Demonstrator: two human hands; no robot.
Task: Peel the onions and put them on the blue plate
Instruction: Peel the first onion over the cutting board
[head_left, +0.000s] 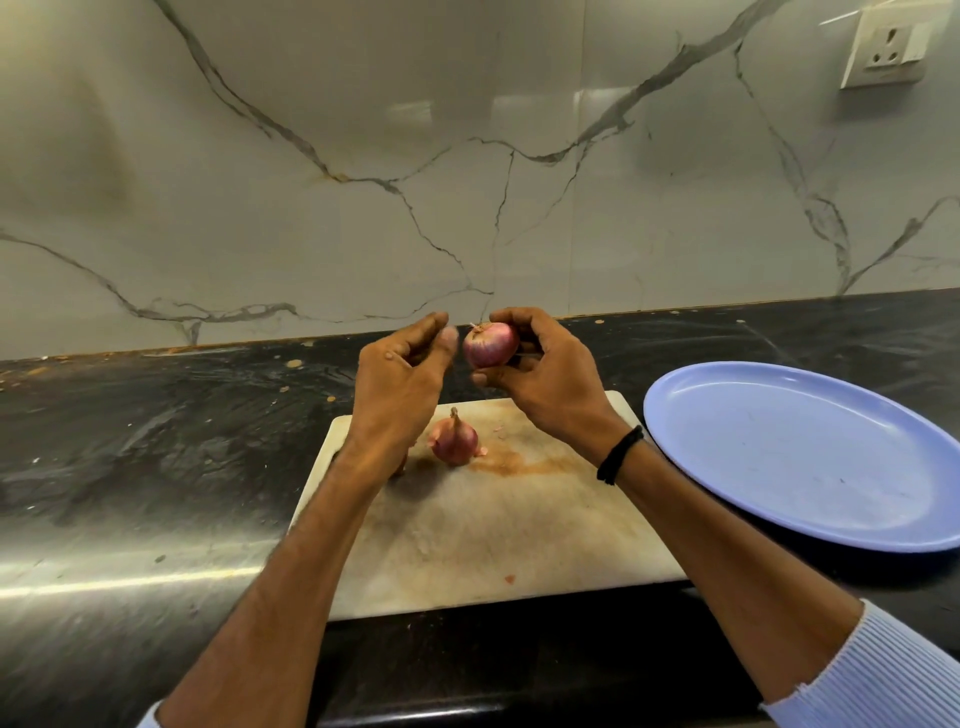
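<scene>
Right hand (545, 384) has a red onion (491, 344) up in the air over the far edge of the cutting board (493, 545), fingers wrapped around its right side and thumb tucked under it. The papery skin looks like it's still on, and the dry tip points up and left. Left hand (400, 379) is just beside the onion, fingers loosely curled with the tips nearly at the skin. They're blurred though, so I honestly can't tell if they're pinching a bit of peel or holding nothing. A second onion (454, 441) sits on the board below the hands with its stalk pointing up and the skin on. There's a small peel scrap (509, 578) near the board's front edge. The blue plate (779, 452) is on the dark table (156, 441) just right of the board, well apart from both onions. There's a black wristband (618, 454) on the right wrist, and the wall (467, 156) behind is marble-look.
</scene>
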